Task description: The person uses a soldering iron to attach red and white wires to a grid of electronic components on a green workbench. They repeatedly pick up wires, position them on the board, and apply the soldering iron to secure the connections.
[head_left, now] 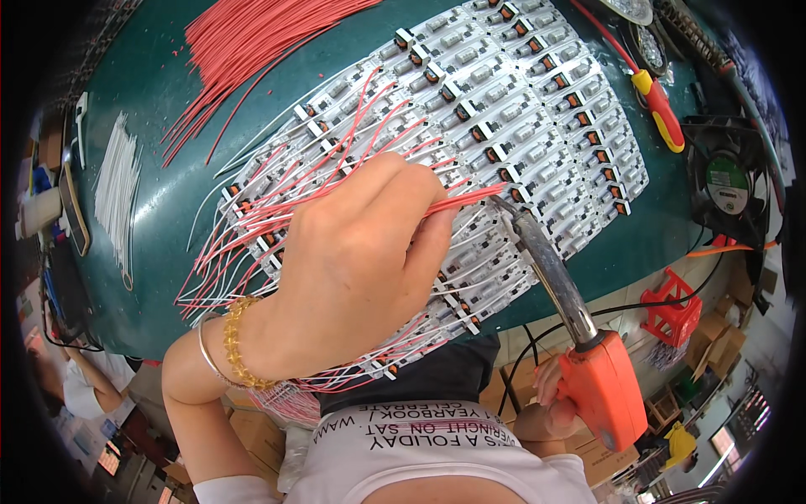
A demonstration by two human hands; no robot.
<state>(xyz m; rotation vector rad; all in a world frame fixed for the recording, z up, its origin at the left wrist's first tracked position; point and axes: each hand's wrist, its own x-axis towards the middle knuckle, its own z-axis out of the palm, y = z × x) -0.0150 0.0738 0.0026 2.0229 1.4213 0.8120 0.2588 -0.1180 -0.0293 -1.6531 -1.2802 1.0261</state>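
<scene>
My left hand [357, 239] is closed on a small bundle of red wires [472, 198], their ends sticking out past the fingertips to the right. In my right hand [552, 399], partly hidden behind the handle, is an orange soldering gun [606, 391]. Its metal tip is by the ends of the red wires; whether they touch, I cannot tell. Both are over a panel of small white circuit boards [537, 143] with black and orange parts in rows. Red and white wires [243, 252] run across the boards' left side and hang over the near edge.
A pile of red wires [252, 50] lies at the far left of the green table [168, 277], with a white wire bundle [116, 193] nearer the left edge. At right are a red-and-yellow screwdriver [661, 109] and a black fan [726, 176]. A red stool [674, 309] stands below.
</scene>
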